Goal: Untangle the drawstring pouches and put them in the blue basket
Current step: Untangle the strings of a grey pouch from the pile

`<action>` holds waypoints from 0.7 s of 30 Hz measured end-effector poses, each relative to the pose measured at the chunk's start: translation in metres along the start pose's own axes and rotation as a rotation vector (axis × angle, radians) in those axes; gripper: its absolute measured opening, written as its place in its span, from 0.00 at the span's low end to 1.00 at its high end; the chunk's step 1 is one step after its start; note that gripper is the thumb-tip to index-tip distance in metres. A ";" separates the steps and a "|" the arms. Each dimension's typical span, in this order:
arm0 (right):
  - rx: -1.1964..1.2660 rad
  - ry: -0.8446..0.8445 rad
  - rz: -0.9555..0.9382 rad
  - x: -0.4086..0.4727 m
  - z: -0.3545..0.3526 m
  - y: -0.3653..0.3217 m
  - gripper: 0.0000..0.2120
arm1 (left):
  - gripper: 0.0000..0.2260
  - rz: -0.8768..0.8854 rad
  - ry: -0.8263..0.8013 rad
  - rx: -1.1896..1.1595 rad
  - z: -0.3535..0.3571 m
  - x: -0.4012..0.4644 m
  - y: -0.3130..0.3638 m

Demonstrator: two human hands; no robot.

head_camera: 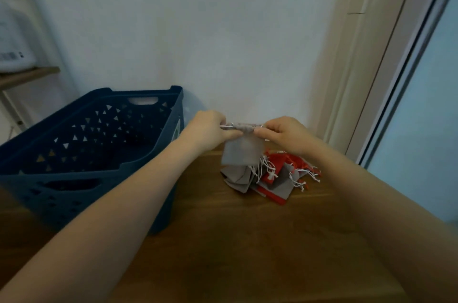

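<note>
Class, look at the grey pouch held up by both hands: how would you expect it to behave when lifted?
The grey pouch probably is floppy: it hangs limp below the left hand and right hand. Likely light, since fingertip pinches carry it. Its white cords may snag the pile beneath.

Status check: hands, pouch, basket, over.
Left hand and right hand pinch grey pouch top, above pile. Blue basket left, path clear.
</note>
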State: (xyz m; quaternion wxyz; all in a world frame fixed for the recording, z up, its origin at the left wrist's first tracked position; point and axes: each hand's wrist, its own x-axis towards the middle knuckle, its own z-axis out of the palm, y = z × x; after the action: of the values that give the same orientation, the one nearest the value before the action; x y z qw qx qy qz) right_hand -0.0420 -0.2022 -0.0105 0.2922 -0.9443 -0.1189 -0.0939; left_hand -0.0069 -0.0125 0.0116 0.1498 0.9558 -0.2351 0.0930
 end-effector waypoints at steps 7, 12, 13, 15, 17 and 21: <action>1.156 0.010 0.278 -0.006 -0.001 0.014 0.24 | 0.17 -0.367 -0.145 -1.433 0.019 -0.015 -0.005; 1.811 0.269 0.365 -0.003 0.013 0.010 0.30 | 0.18 -0.432 0.002 -2.025 0.030 -0.013 0.000; 1.945 0.321 0.358 -0.002 0.016 0.008 0.30 | 0.18 -0.441 0.040 -2.111 0.032 -0.013 0.001; 2.140 0.427 0.347 0.002 0.021 0.004 0.26 | 0.17 -0.443 0.077 -2.260 0.034 -0.011 0.001; 2.198 0.466 0.441 0.007 0.024 0.005 0.24 | 0.19 -0.450 0.093 -2.368 0.037 -0.008 -0.003; 1.991 0.413 0.688 0.012 0.027 0.019 0.23 | 0.19 -0.590 0.131 -2.306 0.053 -0.006 -0.015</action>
State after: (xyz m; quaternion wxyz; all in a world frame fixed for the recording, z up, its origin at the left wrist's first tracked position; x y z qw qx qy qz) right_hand -0.0226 -0.1998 -0.0399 0.9557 -0.2301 0.1820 -0.0255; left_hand 0.0005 -0.0153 -0.0433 0.9478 0.2683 0.0568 -0.1627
